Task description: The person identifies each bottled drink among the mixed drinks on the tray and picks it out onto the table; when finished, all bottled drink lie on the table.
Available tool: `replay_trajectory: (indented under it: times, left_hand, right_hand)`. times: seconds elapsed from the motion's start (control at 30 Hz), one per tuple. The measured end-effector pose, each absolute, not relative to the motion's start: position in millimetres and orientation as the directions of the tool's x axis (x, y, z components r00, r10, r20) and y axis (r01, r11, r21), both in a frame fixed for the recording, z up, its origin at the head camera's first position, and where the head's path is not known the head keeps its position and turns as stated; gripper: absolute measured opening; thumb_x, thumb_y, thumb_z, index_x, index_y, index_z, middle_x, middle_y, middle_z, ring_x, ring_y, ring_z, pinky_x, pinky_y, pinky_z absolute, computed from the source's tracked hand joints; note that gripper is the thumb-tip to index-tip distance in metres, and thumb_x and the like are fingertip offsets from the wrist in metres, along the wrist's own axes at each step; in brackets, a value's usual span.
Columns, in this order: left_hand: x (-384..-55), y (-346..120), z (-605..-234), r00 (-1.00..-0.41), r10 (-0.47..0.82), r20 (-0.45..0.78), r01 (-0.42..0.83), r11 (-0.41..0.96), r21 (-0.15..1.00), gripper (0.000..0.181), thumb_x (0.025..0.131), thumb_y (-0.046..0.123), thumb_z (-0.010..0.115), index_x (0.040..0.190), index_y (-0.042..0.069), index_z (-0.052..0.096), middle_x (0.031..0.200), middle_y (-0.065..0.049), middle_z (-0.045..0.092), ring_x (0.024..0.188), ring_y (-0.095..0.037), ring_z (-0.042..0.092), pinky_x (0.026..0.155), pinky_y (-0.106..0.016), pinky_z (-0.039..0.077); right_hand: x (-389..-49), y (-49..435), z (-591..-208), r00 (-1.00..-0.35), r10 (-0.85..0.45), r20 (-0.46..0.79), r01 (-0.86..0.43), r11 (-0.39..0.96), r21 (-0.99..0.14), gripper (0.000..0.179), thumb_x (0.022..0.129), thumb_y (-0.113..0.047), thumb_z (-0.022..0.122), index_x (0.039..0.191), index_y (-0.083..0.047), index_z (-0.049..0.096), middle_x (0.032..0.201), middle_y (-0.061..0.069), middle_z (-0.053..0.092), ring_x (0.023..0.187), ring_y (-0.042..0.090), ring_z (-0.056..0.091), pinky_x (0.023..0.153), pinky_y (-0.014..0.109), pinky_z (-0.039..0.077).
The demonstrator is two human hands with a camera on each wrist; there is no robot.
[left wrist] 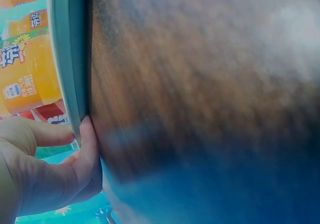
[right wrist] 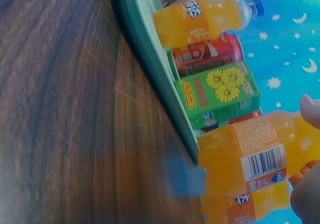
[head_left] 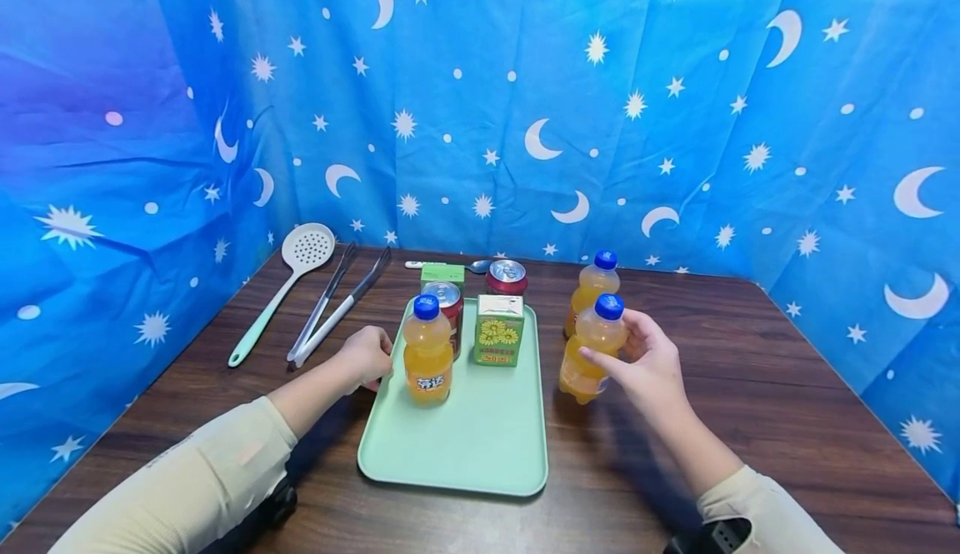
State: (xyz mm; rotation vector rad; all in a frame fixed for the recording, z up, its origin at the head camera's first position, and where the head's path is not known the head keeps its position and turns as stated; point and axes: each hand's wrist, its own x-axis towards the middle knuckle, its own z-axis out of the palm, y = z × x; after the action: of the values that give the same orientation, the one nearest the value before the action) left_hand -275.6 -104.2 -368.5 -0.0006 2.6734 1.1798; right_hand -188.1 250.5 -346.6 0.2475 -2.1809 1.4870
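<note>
My left hand [head_left: 366, 356] pinches the left rim of a pale green tray [head_left: 465, 454] between thumb and fingers; the left wrist view shows the grip on the rim [left wrist: 75, 59]. On the tray stand an orange soda bottle [head_left: 427, 354] with a blue cap, a red can [head_left: 452, 304] partly behind it, and a green drink carton [head_left: 497, 333] with yellow flowers. Right of the tray, my right hand [head_left: 656, 362] holds another orange soda bottle [head_left: 587, 362] upright, its barcode label [right wrist: 262, 161] showing in the right wrist view. I cannot tell whether its base touches the table.
Just behind the held bottle stands a further orange soda bottle [head_left: 596, 279]. Beyond the tray are a red can [head_left: 507, 275], a green carton [head_left: 442, 272] and a spoon [head_left: 480, 266]. Tongs [head_left: 330, 312] and a slotted skimmer [head_left: 288, 283] lie at left. Starry blue cloth [head_left: 480, 104] surrounds the table.
</note>
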Motion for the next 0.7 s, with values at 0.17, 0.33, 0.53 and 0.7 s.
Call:
replay_trajectory:
  times: [0.17,0.33,0.53,0.7]
  left_hand:
    - [-276.6,-104.9,-369.0,-0.975,0.091,-0.200,-0.088,0.672,0.735,0.022,0.073,-0.014,0.060,0.089,-0.003,0.048,0.086,-0.016,0.048,0.066,-0.024,0.056,0.048,-0.032,0.054]
    - [-277.2,-105.8,-371.6,-0.977,0.092,-0.194,-0.085,0.664,0.743,0.023,0.073,-0.014,0.060,0.090,-0.003,0.049,0.087,-0.016,0.048,0.068,-0.024,0.056,0.047,-0.032,0.054]
    - [-276.8,-106.3,-372.4,-0.978,0.086,-0.192,-0.088,0.663,0.744,0.023,0.071,-0.015,0.059,0.089,-0.003,0.049,0.085,-0.016,0.048,0.062,-0.023,0.055,0.046,-0.031,0.053]
    - [-277.5,-106.1,-371.7,-0.977,0.086,-0.194,-0.089,0.663,0.743,0.023,0.072,-0.014,0.059,0.088,-0.003,0.048,0.086,-0.016,0.048,0.060,-0.023,0.054,0.046,-0.031,0.053]
  right_hand:
    - [-188.5,257.6,-347.7,-0.873,0.139,0.468,-0.382,0.402,-0.832,0.056,0.076,-0.014,0.078,0.124,-0.004,0.050,0.121,0.009,0.058,0.110,0.019,0.057,0.089,0.021,0.046]
    - [-190.0,263.9,-351.4,-0.884,0.152,0.442,-0.348,0.416,-0.840,0.057,0.077,-0.018,0.077,0.125,-0.005,0.049,0.123,0.009,0.057,0.111,0.021,0.056,0.088,0.022,0.047]
    - [-193.3,270.1,-355.3,-0.893,0.168,0.417,-0.315,0.430,-0.846,0.059,0.077,-0.022,0.077,0.126,-0.004,0.048,0.124,0.010,0.057,0.113,0.024,0.055,0.088,0.022,0.047]
    - [-195.4,273.8,-356.2,-0.897,0.187,0.400,-0.289,0.435,-0.853,0.060,0.077,-0.022,0.077,0.126,-0.004,0.048,0.125,0.011,0.056,0.114,0.025,0.054,0.089,0.023,0.046]
